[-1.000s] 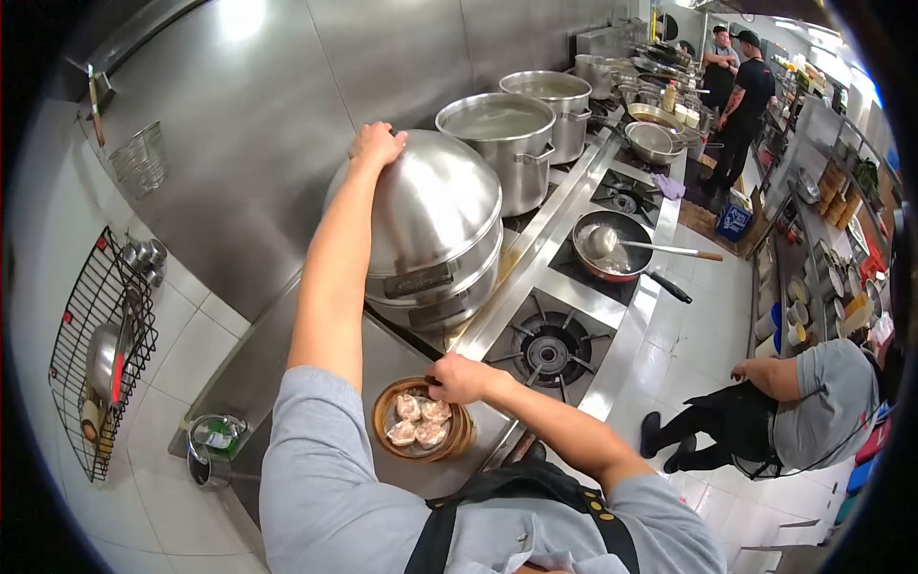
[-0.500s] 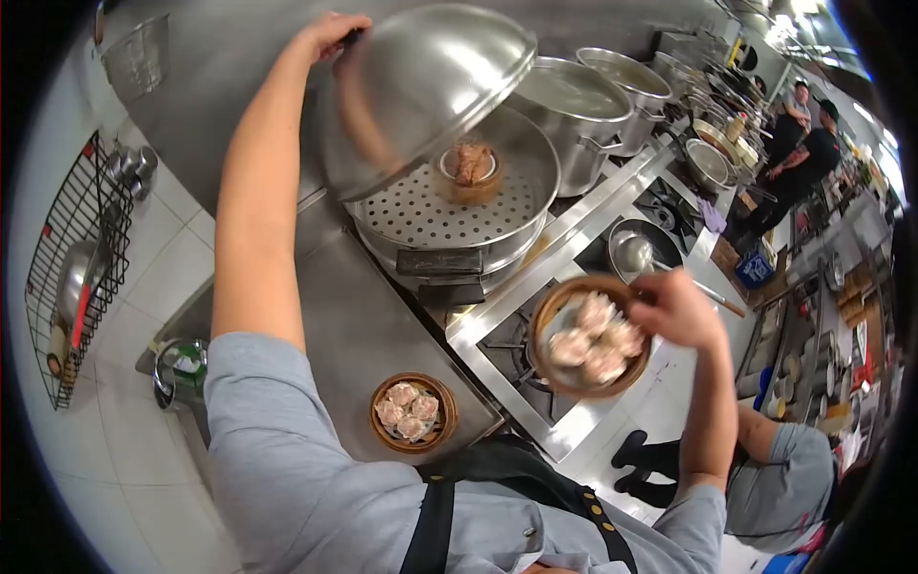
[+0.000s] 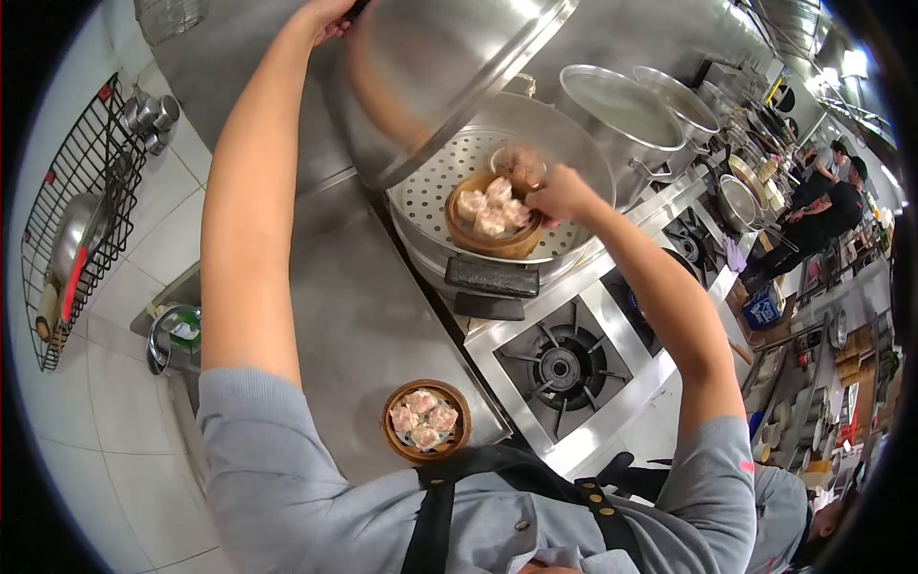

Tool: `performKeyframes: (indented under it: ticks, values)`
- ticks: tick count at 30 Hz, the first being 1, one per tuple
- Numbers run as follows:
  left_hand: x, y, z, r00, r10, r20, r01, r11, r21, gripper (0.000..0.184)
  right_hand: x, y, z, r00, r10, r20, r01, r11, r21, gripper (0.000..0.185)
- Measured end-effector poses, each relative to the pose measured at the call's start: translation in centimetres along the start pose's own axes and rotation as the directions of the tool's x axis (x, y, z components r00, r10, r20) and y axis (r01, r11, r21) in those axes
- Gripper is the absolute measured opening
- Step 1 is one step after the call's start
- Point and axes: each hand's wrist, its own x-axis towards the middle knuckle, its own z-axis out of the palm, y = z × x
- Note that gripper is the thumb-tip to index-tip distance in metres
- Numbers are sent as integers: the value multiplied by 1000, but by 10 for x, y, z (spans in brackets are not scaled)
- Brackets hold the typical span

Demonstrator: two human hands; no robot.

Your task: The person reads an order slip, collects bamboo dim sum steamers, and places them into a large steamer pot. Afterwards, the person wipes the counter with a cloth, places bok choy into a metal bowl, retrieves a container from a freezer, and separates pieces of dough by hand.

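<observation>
Grips tilted, domed metal lid (image 3: 440, 72) above perforated steamer (image 3: 426, 199) with left hand (image 3: 328, 17), grasps round wooden basket (image 3: 483, 241) of lumpy, pinkish dumplings (image 3: 491, 209) over steamer with right hand (image 3: 562, 198)

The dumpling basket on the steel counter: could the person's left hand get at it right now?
Probably not without letting go first: the left hand is taken up holding the tilted lid, well away from the dumpling basket. Nothing covers that basket, though.

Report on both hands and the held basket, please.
Left hand holding lid tilted up. Right hand gripping dumpling basket over perforated tray. Brown food close behind.
</observation>
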Motion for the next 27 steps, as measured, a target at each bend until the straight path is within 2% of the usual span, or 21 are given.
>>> performKeyframes:
  ticks: [3,5,6,8,9,10,11,13,14,16,18,21,23,24,26,27]
  values:
    - [-4,-2,-4,1000,-24,12,25,999,-44,21,4,7,25,998,-59,34,56,997,61,23]
    - [-10,-2,-5,1000,-3,17,4,998,-70,21,0,9,21,965,5,262,-70,969,238,19]
    - [-10,-2,-4,1000,14,14,-13,996,-89,21,0,7,11,966,13,256,-75,969,234,19]
    - [-9,-4,-4,999,39,10,-37,993,-113,21,6,7,-22,994,1,109,7,998,-68,16]
    - [-8,-6,-5,998,62,6,-61,990,-123,22,22,26,-37,989,-150,7,146,949,-279,22]
    - [-7,-7,-5,998,61,5,-60,990,-125,22,37,47,-45,947,-314,-60,248,839,-484,30]
    - [-7,-7,-4,998,65,2,-64,989,-131,22,39,53,-44,947,-315,-61,247,838,-487,30]
    - [-4,-4,-2,997,75,-2,-74,988,-139,22,45,64,-44,952,-297,82,291,780,-554,45]
    - [-5,-3,-1,999,51,-5,-51,992,-117,21,44,62,-40,951,-297,80,290,780,-555,45]
    - [-4,-3,-1,1000,26,-9,-27,995,-93,20,39,53,-25,990,-67,124,127,809,-574,54]
    - [-1,-4,-1,998,55,-18,-55,998,-36,19,36,45,-18,993,-56,102,105,806,-582,57]
    - [-14,0,0,999,17,-30,-19,998,-55,20,29,39,-15,997,-14,81,62,771,-634,56]
    - [-12,-1,-2,999,16,-32,-18,999,-45,20,31,37,-18,983,-20,182,134,759,-637,52]
    - [-11,-2,-3,999,17,-35,-18,999,-36,21,19,21,-21,983,-20,181,132,761,-635,52]
    - [-12,0,-5,1000,21,-19,-22,999,-35,21,-17,-24,-32,919,53,391,263,656,-707,45]
    - [-13,-1,-4,1000,21,-3,-21,999,-38,22,-16,-16,-33,917,61,395,260,659,-706,45]
